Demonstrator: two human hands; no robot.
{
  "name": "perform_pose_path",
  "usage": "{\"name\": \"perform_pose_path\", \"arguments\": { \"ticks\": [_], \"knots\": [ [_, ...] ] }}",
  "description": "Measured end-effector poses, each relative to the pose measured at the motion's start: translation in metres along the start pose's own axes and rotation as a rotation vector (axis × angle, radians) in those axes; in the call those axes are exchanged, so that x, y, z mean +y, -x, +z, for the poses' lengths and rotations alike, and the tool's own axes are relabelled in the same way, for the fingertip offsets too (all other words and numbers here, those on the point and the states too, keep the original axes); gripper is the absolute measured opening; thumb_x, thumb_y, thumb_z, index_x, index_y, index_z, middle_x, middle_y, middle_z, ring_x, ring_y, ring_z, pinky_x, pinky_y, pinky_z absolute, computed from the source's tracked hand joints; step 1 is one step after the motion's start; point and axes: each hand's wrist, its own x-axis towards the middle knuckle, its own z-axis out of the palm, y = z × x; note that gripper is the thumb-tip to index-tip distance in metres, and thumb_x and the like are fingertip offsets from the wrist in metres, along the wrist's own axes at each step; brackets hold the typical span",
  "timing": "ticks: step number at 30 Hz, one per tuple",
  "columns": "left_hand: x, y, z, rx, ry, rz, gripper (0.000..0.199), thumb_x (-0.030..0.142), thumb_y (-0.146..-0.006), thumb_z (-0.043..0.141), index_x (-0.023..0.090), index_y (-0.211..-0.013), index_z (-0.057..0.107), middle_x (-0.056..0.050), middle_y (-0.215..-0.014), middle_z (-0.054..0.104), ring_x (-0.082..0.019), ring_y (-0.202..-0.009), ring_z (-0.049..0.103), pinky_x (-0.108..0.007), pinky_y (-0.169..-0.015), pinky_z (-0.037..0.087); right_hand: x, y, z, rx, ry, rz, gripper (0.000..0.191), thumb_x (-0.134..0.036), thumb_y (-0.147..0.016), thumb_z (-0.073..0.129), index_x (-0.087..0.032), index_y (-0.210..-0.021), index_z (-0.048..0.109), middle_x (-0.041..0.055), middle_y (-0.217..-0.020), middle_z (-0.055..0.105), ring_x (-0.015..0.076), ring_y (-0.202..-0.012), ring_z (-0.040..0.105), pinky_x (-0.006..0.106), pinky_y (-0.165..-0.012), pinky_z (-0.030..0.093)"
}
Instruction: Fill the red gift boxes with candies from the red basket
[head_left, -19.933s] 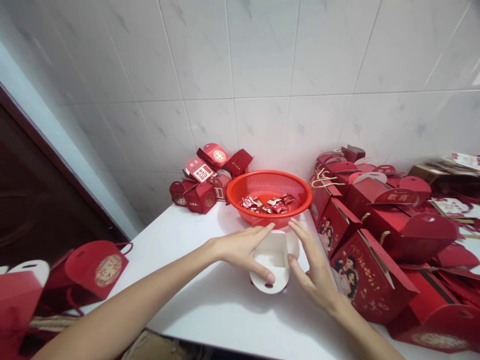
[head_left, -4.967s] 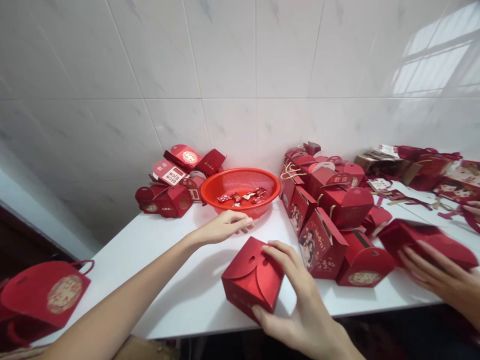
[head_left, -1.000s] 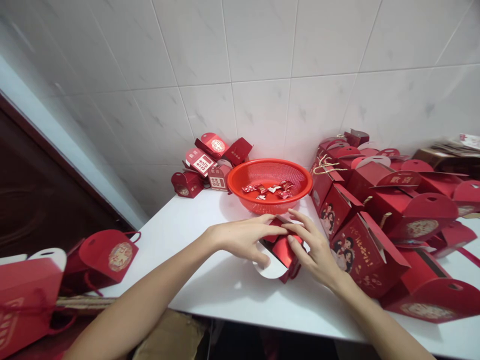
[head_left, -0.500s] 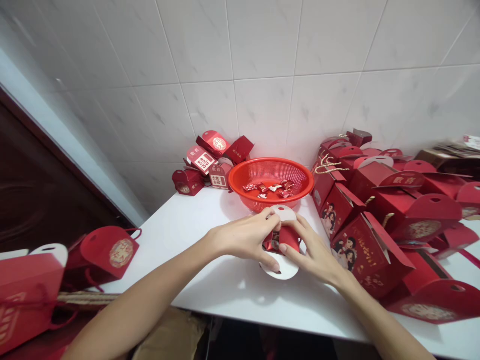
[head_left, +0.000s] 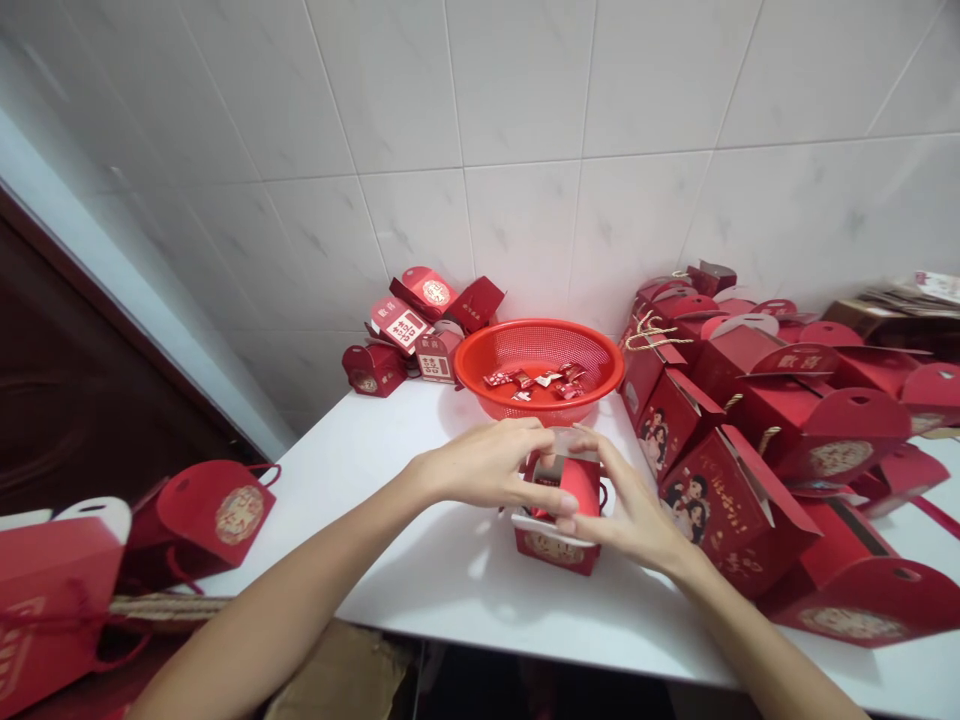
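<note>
A small red gift box [head_left: 556, 550] with a gold pattern on its front stands upright on the white table [head_left: 420, 580]. Its top gapes, and something dark shows inside, too shaded to name. My left hand [head_left: 491, 465] comes over it from the left, thumb on the near flap and fingers at the far flap. From the right, my right hand [head_left: 630, 505] grips the same two flaps between thumb and fingers. Just behind is a red plastic colander [head_left: 487, 400] with several wrapped candies [head_left: 570, 378] in it.
Many red gift boxes [head_left: 817, 400] are heaped along the right side. A smaller pile of boxes [head_left: 405, 325] leans at the tiled wall, left of the colander. More boxes [head_left: 217, 510] sit at the left edge. A cardboard box [head_left: 337, 670] lies below the table edge.
The near flap, which lay folded outward with its white side up, has been raised, and the box's front now shows. Both hands have shifted slightly, staying on the box.
</note>
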Motion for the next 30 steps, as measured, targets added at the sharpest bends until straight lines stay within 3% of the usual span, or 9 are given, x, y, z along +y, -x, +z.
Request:
{"name": "perform_pose_path", "arguments": {
  "ticks": [3, 7, 12, 15, 19, 22, 25, 28, 30],
  "knots": [
    [-0.002, -0.001, -0.001, 0.027, -0.023, 0.016, 0.036, 0.053, -0.092, 0.061, 0.018, -0.086, 0.061, -0.001, -0.088, 0.062, -0.016, -0.076, 0.057, -0.026, -0.063, 0.037, -0.001, 0.0, -0.001, -0.085, 0.095, -0.08, 0.065, -0.056, -0.074, 0.079, -0.026, -0.126, 0.055, 0.011, -0.14, 0.051, 0.0327, -0.135, 0.046, 0.047, -0.112, 0.039],
    [-0.005, -0.002, -0.001, 0.089, -0.01, 0.036, 0.029, 0.046, -0.095, 0.059, 0.017, -0.09, 0.065, -0.002, -0.09, 0.066, -0.017, -0.079, 0.06, -0.026, -0.066, 0.04, 0.004, 0.004, -0.001, -0.094, 0.183, 0.008, 0.069, -0.057, -0.067, 0.083, -0.022, -0.12, 0.056, 0.0162, -0.15, 0.04, 0.0383, -0.145, 0.033, 0.051, -0.112, 0.038],
    [-0.025, -0.019, -0.016, 0.24, 0.076, 0.09, 0.027, 0.04, -0.094, 0.056, 0.017, -0.091, 0.07, -0.003, -0.09, 0.071, -0.017, -0.081, 0.063, -0.025, -0.072, 0.045, 0.01, 0.008, 0.003, 0.031, 0.156, 0.019, 0.09, -0.05, -0.075, 0.077, -0.02, -0.146, 0.03, 0.0145, -0.133, 0.051, 0.0308, -0.124, 0.054, 0.044, -0.103, 0.047],
    [-0.053, -0.046, -0.035, 0.291, 0.011, 0.003, 0.025, 0.034, -0.092, 0.056, 0.015, -0.093, 0.072, -0.005, -0.093, 0.074, -0.018, -0.085, 0.066, -0.025, -0.077, 0.047, 0.012, 0.009, 0.007, 0.083, 0.179, -0.012, 0.079, -0.046, -0.081, 0.071, -0.019, -0.144, 0.031, 0.0158, -0.135, 0.05, 0.0299, -0.127, 0.053, 0.043, -0.106, 0.045],
    [-0.092, -0.089, -0.052, 0.15, -0.129, -0.179, 0.024, 0.025, -0.088, 0.054, 0.014, -0.096, 0.074, -0.007, -0.095, 0.076, -0.021, -0.09, 0.068, -0.026, -0.081, 0.048, 0.013, 0.01, 0.013, 0.085, 0.186, -0.05, 0.058, -0.045, -0.085, 0.068, -0.02, -0.129, 0.039, 0.0181, -0.147, 0.042, 0.0302, -0.138, 0.044, 0.042, -0.112, 0.04],
    [-0.104, -0.12, -0.046, -0.016, -0.135, -0.203, 0.026, 0.025, -0.083, 0.062, 0.017, -0.103, 0.076, -0.006, -0.1, 0.076, -0.021, -0.093, 0.069, -0.024, -0.083, 0.05, 0.012, 0.01, 0.014, 0.083, 0.19, -0.074, 0.054, -0.046, -0.086, 0.068, -0.022, -0.126, 0.041, 0.0172, -0.148, 0.043, 0.0299, -0.141, 0.041, 0.042, -0.114, 0.038],
    [-0.098, -0.15, -0.028, -0.199, -0.142, -0.204, 0.046, 0.028, -0.077, 0.069, 0.025, -0.123, 0.07, -0.003, -0.107, 0.076, -0.022, -0.089, 0.071, -0.025, -0.075, 0.053, 0.012, 0.008, 0.014, 0.078, 0.183, -0.062, 0.054, -0.046, -0.085, 0.068, -0.022, -0.125, 0.042, 0.0173, -0.147, 0.044, 0.0302, -0.141, 0.042, 0.042, -0.113, 0.04],
    [-0.085, -0.174, -0.012, -0.275, -0.18, -0.199, 0.062, 0.019, -0.069, 0.072, 0.03, -0.129, 0.065, -0.004, -0.132, 0.066, -0.027, -0.107, 0.067, -0.027, -0.077, 0.054, 0.013, 0.007, 0.014, 0.069, 0.173, -0.047, 0.056, -0.046, -0.085, 0.068, -0.02, -0.128, 0.041, 0.0184, -0.148, 0.043, 0.0312, -0.141, 0.043, 0.042, -0.112, 0.041],
    [-0.08, -0.185, -0.006, -0.295, -0.204, -0.211, 0.064, 0.014, -0.067, 0.072, 0.03, -0.128, 0.065, -0.005, -0.134, 0.065, -0.029, -0.109, 0.065, -0.029, -0.08, 0.054, 0.014, 0.008, 0.014, 0.057, 0.173, -0.047, 0.058, -0.047, -0.086, 0.067, -0.02, -0.13, 0.041, 0.0191, -0.15, 0.041, 0.0322, -0.142, 0.042, 0.044, -0.113, 0.04]
  ]
}}
